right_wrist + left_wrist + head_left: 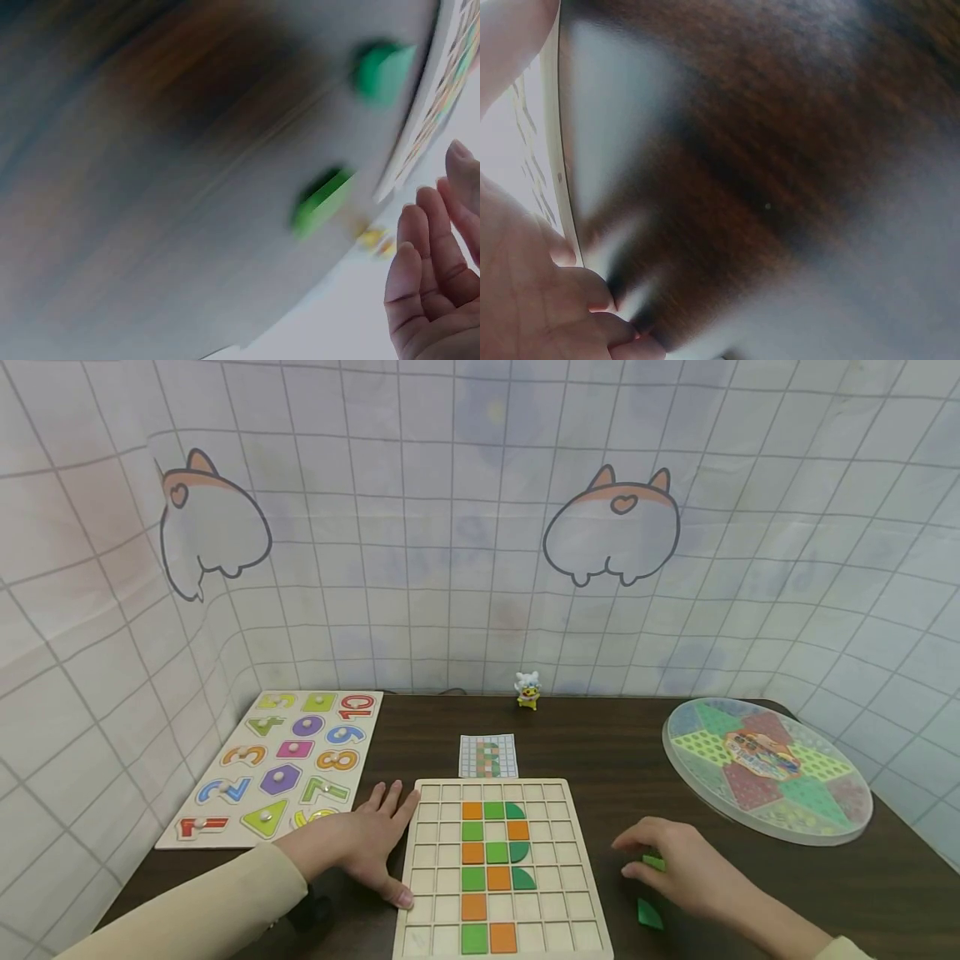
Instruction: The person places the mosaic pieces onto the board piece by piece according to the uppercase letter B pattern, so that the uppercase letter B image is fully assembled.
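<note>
A wooden grid board (549,937) holds orange tiles (473,907), light green square tiles (474,938) and dark green quarter-round tiles (523,879). My left hand (375,843) rests at the board's left edge, fingers spread and thumb on the rim; part of its palm shows in the left wrist view. To the right of the board, my right hand (686,864) hovers over the table, fingers loosely bent and nothing between them. Under it lies a light green tile (322,204), partly hidden in the head view. A dark green quarter-round tile (648,914) lies nearer me.
Behind the board lies a pattern card (488,755). A number-and-shape puzzle board (247,727) is at the left, and a round star-patterned game board (765,768) at the right. A small figurine (528,690) stands at the back by the curtain.
</note>
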Demonstrator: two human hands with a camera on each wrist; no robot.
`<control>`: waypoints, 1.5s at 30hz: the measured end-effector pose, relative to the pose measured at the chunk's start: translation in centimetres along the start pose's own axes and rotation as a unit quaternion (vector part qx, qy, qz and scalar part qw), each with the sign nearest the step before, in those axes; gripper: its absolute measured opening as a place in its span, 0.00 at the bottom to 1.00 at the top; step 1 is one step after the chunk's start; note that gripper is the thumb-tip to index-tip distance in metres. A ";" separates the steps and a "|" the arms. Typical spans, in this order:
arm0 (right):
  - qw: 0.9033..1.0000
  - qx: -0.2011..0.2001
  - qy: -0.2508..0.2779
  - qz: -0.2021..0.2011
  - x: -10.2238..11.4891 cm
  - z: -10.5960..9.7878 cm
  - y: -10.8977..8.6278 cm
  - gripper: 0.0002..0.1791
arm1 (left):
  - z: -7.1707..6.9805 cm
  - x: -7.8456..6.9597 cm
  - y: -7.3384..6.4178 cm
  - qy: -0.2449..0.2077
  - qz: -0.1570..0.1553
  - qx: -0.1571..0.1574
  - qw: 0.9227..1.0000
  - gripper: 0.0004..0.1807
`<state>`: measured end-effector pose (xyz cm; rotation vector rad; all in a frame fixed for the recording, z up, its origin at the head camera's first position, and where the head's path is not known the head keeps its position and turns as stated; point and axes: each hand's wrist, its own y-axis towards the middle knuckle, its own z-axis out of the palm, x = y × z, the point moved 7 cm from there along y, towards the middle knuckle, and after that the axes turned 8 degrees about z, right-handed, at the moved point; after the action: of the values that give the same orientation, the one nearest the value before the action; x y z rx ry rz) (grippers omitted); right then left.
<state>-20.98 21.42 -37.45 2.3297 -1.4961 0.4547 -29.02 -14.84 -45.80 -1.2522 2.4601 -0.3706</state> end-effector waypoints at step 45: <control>0.994 0.045 0.063 0.081 -2.0 0.6 0.6 0.11 | -0.1 0.1 0.1 -0.003 -0.006 0.007 1.000 0.87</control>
<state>-22.27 22.57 -38.81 2.2088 -1.6402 0.7109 -29.18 -14.87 -45.81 -1.2614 2.4421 -0.3857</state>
